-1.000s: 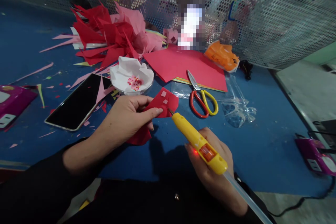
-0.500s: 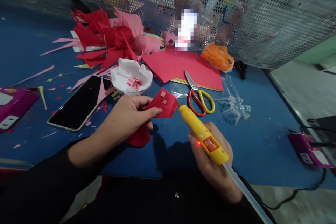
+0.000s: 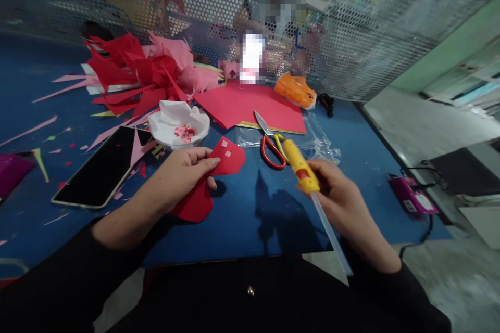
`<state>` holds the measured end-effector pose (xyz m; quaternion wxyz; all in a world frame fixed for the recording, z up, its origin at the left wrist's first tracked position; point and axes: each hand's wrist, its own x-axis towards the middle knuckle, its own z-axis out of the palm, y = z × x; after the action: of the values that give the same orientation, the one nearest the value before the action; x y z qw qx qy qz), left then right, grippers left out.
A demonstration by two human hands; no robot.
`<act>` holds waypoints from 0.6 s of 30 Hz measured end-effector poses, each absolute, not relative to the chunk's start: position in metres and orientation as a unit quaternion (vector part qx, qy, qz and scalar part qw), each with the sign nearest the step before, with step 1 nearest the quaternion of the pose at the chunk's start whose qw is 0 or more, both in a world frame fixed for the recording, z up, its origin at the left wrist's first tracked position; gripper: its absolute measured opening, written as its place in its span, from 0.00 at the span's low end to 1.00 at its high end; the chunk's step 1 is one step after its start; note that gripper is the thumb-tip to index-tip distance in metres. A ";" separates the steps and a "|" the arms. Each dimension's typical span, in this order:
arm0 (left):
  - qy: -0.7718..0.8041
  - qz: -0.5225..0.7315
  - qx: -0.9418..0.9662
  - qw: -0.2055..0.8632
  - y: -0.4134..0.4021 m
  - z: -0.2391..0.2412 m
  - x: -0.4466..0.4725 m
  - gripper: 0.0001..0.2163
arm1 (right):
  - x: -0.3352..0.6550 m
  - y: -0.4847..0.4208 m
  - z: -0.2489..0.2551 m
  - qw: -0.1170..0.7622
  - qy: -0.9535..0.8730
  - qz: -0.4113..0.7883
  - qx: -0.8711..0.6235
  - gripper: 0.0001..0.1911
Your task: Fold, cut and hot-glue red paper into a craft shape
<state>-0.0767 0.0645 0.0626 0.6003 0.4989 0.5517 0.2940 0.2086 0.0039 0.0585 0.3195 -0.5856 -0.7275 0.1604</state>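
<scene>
My left hand [image 3: 177, 177] pinches a folded red paper piece [image 3: 228, 158] with small pale squares stuck on it, held just above the blue table [image 3: 242, 203]. My right hand [image 3: 339, 192] grips a yellow hot glue gun [image 3: 300, 166] with a clear glue stick [image 3: 330, 234] trailing back toward me. The gun's nozzle points away from the paper, toward the red-and-yellow scissors [image 3: 271, 143], and the gun is slightly blurred by motion.
A white paper bowl [image 3: 177, 125] of pink bits and a black phone [image 3: 97, 166] lie left of centre. Red paper sheets [image 3: 250, 104], a heap of red and pink scraps [image 3: 144, 70], an orange bag [image 3: 295, 88] and a purple power strip [image 3: 410, 197] surround them. A perforated metal screen [image 3: 371, 26] stands behind.
My right hand has pulled the glue gun off the red paper and swung it rightward over the scissors. The view has turned to the right. My left hand keeps holding the paper.
</scene>
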 end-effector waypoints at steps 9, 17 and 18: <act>0.559 0.285 0.495 0.601 0.067 0.056 -0.078 0.13 | 0.287 0.050 0.036 0.167 -0.689 -0.123 -0.695 0.18; 0.557 0.289 0.497 0.600 0.064 0.058 -0.077 0.11 | 0.293 0.048 0.034 0.109 -0.730 -0.146 -0.659 0.20; 0.556 0.288 0.500 0.599 0.064 0.058 -0.077 0.11 | 0.293 0.046 0.038 0.117 -0.734 -0.151 -0.651 0.21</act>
<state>-0.0770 0.0640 0.0582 0.5988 0.4997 0.5557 0.2879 0.2929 0.0464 0.0381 0.1168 -0.6514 -0.7345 -0.1505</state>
